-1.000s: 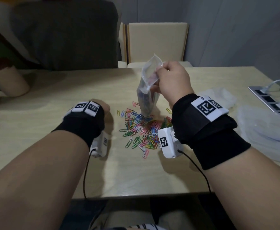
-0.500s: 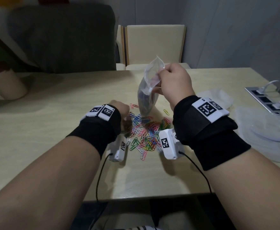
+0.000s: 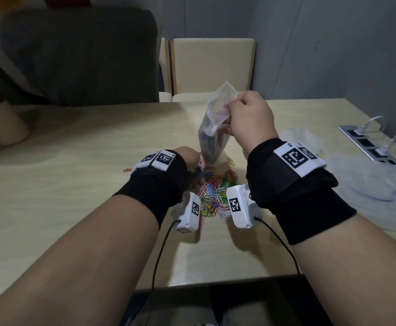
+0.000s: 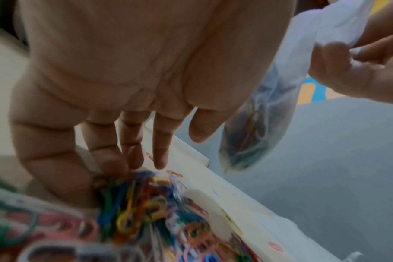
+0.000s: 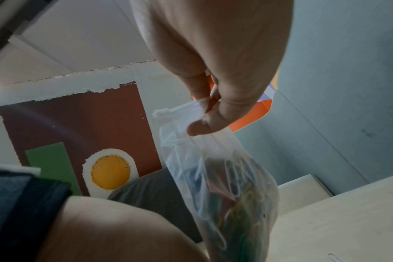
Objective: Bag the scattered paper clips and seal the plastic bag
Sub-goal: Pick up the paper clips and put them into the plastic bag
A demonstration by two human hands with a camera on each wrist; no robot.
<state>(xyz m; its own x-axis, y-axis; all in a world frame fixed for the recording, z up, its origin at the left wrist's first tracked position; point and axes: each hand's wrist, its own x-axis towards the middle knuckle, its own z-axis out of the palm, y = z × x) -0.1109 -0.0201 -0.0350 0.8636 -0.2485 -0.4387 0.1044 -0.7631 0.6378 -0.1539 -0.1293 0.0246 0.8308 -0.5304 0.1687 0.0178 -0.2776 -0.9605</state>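
While the right hand (image 3: pixel 251 123) pinches its top, the clear plastic bag (image 3: pixel 212 137) hangs part-filled. The left hand (image 4: pixel 123 88) pinches coloured paper clips (image 3: pixel 212 196); its wristband (image 3: pixel 295 158) reads "RS".

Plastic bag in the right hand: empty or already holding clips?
Partly filled. The plastic bag, pinched near its top by the right hand, shows coloured paper clips through its lower half; the upper half looks empty.

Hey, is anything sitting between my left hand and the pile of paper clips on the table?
Nothing visible. Your left hand is already down on the paper clips, fingertips touching the pile. The plastic bag hangs just beyond the pile, pinched near its top by your right hand, not across the reach.
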